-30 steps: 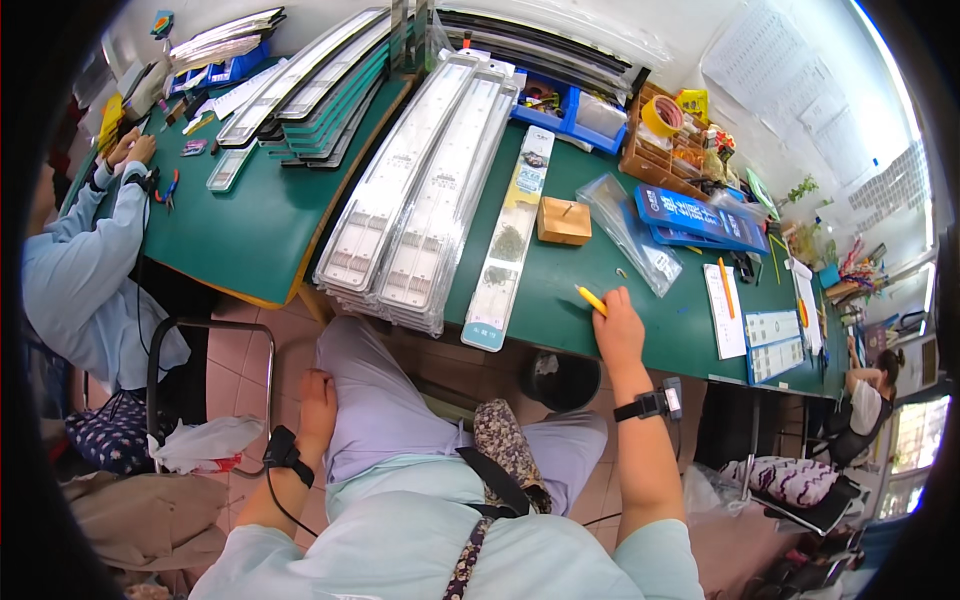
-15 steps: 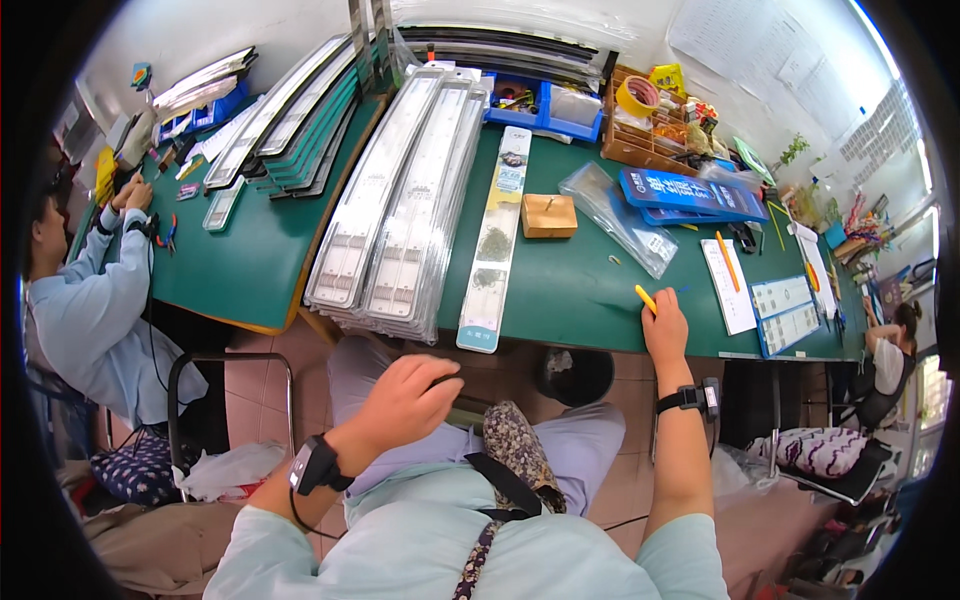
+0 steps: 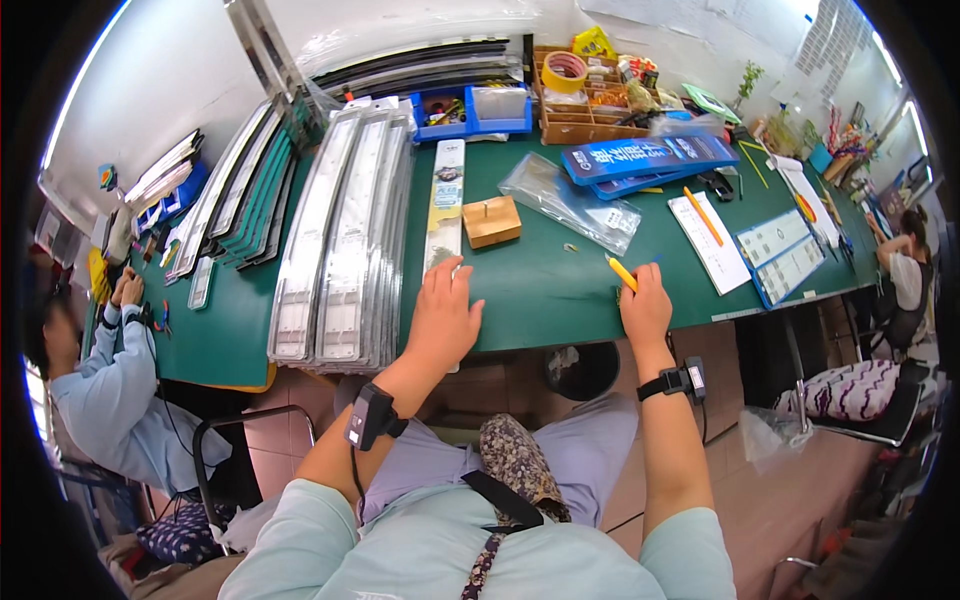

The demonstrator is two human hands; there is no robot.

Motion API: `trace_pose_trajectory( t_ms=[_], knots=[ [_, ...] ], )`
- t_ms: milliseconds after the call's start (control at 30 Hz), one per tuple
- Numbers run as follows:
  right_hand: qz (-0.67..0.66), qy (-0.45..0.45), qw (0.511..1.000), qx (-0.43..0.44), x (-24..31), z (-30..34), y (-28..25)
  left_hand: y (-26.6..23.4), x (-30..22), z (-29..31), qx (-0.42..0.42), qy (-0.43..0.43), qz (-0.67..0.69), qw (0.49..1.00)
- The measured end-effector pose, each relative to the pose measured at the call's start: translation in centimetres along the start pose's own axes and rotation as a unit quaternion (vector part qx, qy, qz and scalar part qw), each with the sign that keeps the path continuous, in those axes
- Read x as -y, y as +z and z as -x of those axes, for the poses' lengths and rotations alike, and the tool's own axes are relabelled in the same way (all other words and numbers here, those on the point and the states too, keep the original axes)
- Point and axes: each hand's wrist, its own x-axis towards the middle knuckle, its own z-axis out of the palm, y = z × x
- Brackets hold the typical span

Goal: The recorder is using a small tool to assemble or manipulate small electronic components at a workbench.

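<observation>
My left hand (image 3: pixel 440 318) lies over the near half of a long, narrow printed card (image 3: pixel 445 215), fingers stretched out and slightly apart. The hand covers much of the card's lower part. In my right hand (image 3: pixel 647 308), closed near the table's front edge, is a slim yellow pen-like tool (image 3: pixel 622 273) whose thin tip points up and left. What kind of tool it is I cannot make out. Beyond the card's right edge sits a small wooden block (image 3: pixel 491 221) with a little pin standing on its top.
Stacks of long clear-plastic packages (image 3: pixel 340 240) stand left of the card. Behind are blue bins (image 3: pixel 500 108) and a wooden compartment tray (image 3: pixel 590 125). Right lie a clear plastic sleeve (image 3: pixel 570 205), blue packages (image 3: pixel 650 160), a notepad (image 3: pixel 712 250) and a blue-edged sheet (image 3: pixel 780 260). Co-workers sit on both sides.
My left hand has moved forward from above my lap onto the printed card. My right hand keeps the yellow tool, now angled up-left. The view has shifted to the right.
</observation>
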Motion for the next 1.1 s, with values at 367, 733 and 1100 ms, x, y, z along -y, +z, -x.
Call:
trace_pose_trajectory(
  t_ms=[367,733,1100],
  knots=[
    [0.002,0.005,1.000,0.011,-0.2,0.1,-0.1,-6.2,-1.2,11.8,0.341,0.201,0.181,0.900],
    [0.058,-0.021,0.997,0.039,-0.5,0.0,0.4,-13.9,6.8,36.6,0.338,-0.451,0.432,0.704],
    [0.071,-0.009,0.996,0.050,0.2,0.2,0.9,-15.5,3.7,38.8,0.751,-0.528,0.073,0.390]
  ],
)
